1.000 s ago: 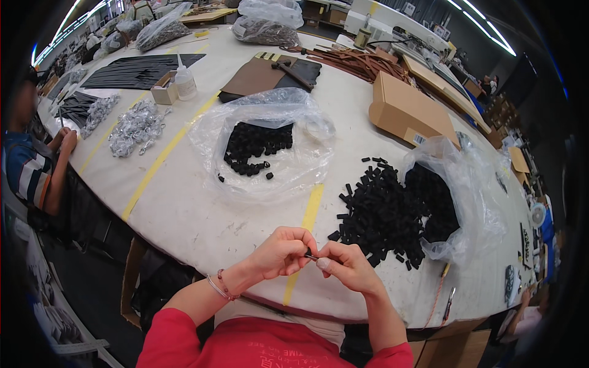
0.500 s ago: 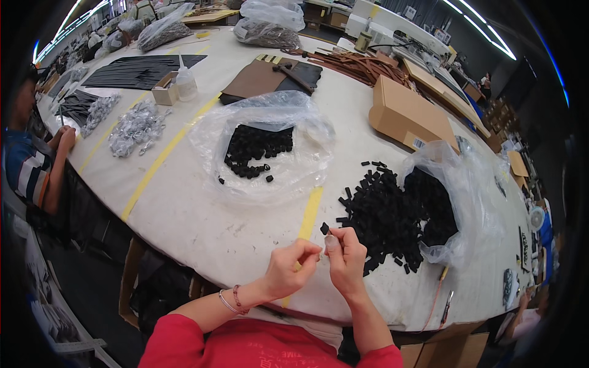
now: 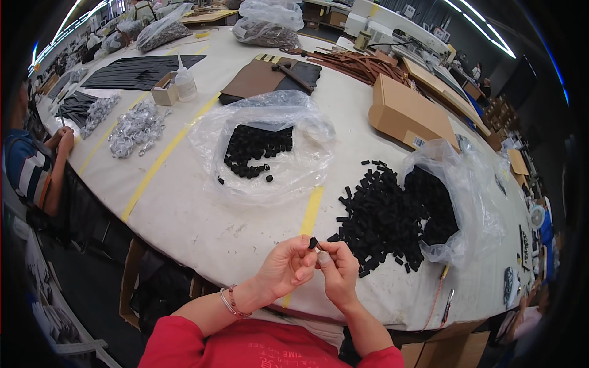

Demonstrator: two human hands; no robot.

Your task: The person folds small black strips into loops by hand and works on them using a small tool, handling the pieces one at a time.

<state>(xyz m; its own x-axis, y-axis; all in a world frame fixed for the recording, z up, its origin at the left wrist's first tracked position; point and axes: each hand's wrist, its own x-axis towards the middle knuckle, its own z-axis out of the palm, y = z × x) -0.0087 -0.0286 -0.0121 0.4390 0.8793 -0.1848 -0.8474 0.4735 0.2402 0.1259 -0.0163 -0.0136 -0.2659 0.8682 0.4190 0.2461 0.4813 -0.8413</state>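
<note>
Above the near edge of the table, my left hand [image 3: 287,265] pinches a small black piece [image 3: 313,243] between thumb and fingertips. My right hand [image 3: 338,270] is closed against the piece's right side, its thumb and finger pressed together there. What else the right fingertips may hold is too small to make out. Just beyond my right hand spreads a heap of small flat black pieces [image 3: 379,211], partly inside a clear plastic bag [image 3: 451,245]. Farther left, an opened plastic sheet or bag [image 3: 282,187] carries a cluster of squarish black pieces [image 3: 261,144], at least one showing a hole.
A cardboard box [image 3: 408,116] lies beyond the heap. Farther off are a hammer [image 3: 296,76] on brown and black sheets, a squeeze bottle [image 3: 185,83] and a pile of metal clips [image 3: 138,129]. An awl-like tool [image 3: 443,276] and snips [image 3: 448,306] lie right. Another person [image 3: 30,159] sits left.
My hands have come together. The small black piece has moved left and down from the right fingertips and is now pinched by the left hand, with the right still against it.
</note>
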